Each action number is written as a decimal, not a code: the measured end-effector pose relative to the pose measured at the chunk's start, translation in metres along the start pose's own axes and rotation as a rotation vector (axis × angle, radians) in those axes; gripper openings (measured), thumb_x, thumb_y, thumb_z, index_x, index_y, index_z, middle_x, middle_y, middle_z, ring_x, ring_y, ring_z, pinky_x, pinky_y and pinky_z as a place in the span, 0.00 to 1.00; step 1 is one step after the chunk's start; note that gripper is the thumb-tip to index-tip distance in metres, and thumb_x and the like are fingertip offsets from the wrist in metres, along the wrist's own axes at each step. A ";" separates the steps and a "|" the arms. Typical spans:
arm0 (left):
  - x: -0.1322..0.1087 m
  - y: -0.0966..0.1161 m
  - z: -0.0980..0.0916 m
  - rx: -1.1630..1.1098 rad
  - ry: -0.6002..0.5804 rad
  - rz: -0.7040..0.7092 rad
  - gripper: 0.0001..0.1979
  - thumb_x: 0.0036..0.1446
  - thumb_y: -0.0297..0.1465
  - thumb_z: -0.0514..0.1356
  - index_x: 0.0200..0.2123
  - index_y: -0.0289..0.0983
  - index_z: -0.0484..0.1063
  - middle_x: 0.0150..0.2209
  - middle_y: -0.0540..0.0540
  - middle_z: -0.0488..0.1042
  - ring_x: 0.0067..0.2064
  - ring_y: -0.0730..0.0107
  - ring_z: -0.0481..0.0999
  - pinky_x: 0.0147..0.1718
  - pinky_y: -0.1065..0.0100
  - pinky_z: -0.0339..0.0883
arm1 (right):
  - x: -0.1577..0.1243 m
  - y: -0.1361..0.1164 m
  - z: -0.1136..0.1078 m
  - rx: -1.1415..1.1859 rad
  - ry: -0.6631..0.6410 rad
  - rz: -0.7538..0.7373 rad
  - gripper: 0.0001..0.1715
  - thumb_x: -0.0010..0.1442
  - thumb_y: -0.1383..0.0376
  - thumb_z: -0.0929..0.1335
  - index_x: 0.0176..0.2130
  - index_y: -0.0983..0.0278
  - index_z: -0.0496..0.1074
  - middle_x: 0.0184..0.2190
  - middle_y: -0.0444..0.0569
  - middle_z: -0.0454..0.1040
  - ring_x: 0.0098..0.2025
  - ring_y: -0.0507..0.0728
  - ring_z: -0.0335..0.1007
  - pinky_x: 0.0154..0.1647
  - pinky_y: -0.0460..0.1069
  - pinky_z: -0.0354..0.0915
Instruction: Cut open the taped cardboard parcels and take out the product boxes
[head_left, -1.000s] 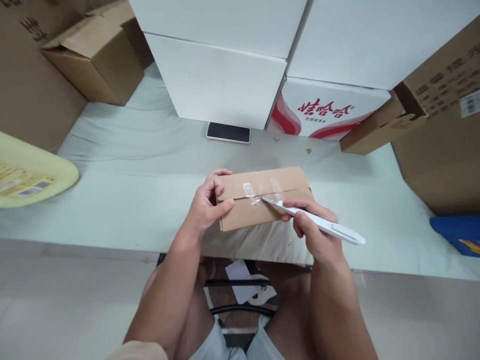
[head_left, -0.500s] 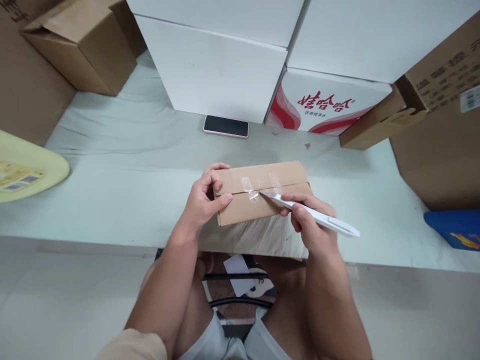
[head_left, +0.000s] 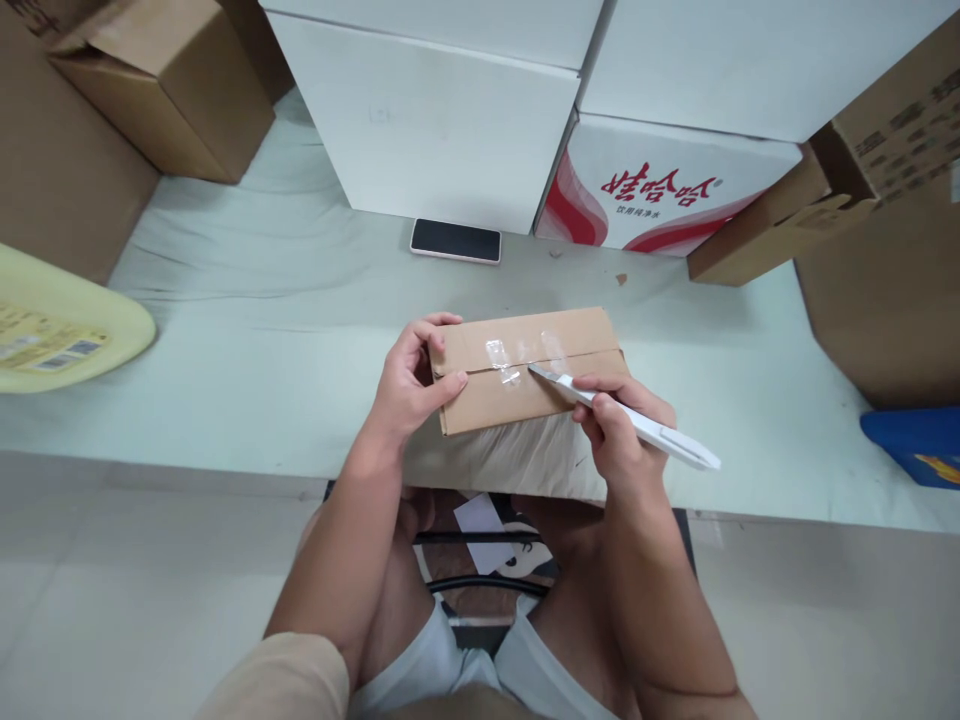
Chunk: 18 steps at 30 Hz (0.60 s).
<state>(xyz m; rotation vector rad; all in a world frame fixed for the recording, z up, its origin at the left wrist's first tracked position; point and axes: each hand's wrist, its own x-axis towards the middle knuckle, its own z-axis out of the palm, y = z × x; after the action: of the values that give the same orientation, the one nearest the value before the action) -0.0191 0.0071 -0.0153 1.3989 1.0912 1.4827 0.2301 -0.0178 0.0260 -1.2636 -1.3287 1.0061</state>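
Note:
A small brown cardboard box is held tilted above the front of the table. My left hand grips its left end, thumb on the top face and fingers round the far side. Pieces of clear tape lie across the seam between its flaps. In my right hand is a white utility knife, its handle wrapped by closed fingers. The blade's tip rests at the seam, just right of the left tape pieces. The underside of the box is hidden.
A dark-screened phone lies by the white cartons. Open cardboard boxes stand at the back left and right. A yellow container is at the left, a blue package at the right.
The knife tip has moved slightly right along the seam, away from the left tape pieces. The left hand keeps its grip on the box. The whole view has shifted a little.

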 end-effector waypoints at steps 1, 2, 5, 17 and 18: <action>0.000 0.001 0.000 0.005 -0.001 0.000 0.21 0.49 0.39 0.71 0.36 0.41 0.61 0.55 0.43 0.72 0.53 0.61 0.74 0.46 0.64 0.71 | -0.001 0.001 0.000 -0.002 0.015 -0.002 0.15 0.60 0.56 0.70 0.38 0.63 0.82 0.22 0.45 0.75 0.24 0.51 0.72 0.24 0.45 0.66; 0.000 0.001 0.000 0.009 -0.002 0.002 0.21 0.49 0.39 0.70 0.36 0.41 0.61 0.55 0.43 0.72 0.54 0.61 0.74 0.46 0.64 0.70 | -0.001 0.002 0.000 -0.006 0.029 -0.002 0.15 0.60 0.56 0.69 0.38 0.63 0.81 0.22 0.45 0.75 0.23 0.51 0.71 0.24 0.45 0.65; 0.000 0.002 0.000 0.009 -0.005 0.009 0.20 0.49 0.38 0.70 0.36 0.41 0.61 0.55 0.43 0.72 0.54 0.61 0.73 0.47 0.63 0.70 | -0.003 0.004 0.001 -0.026 0.055 -0.002 0.15 0.60 0.56 0.69 0.37 0.63 0.81 0.22 0.44 0.74 0.22 0.50 0.69 0.24 0.46 0.65; -0.001 -0.004 -0.003 -0.057 0.032 -0.018 0.27 0.46 0.46 0.74 0.41 0.42 0.65 0.56 0.43 0.71 0.51 0.62 0.75 0.46 0.64 0.71 | 0.022 0.012 -0.042 -0.120 0.488 -0.127 0.14 0.55 0.57 0.64 0.39 0.61 0.71 0.22 0.40 0.65 0.20 0.50 0.61 0.24 0.47 0.59; 0.000 -0.004 -0.003 -0.094 0.051 -0.018 0.28 0.45 0.46 0.75 0.42 0.43 0.65 0.55 0.43 0.71 0.50 0.63 0.76 0.45 0.65 0.71 | 0.026 0.019 -0.052 -0.291 0.485 -0.064 0.17 0.55 0.57 0.65 0.42 0.62 0.72 0.24 0.42 0.68 0.24 0.52 0.65 0.29 0.49 0.64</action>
<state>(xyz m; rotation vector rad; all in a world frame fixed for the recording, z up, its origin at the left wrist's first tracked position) -0.0216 0.0078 -0.0194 1.2900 1.0487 1.5438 0.2852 0.0063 0.0181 -1.5522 -1.1446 0.4255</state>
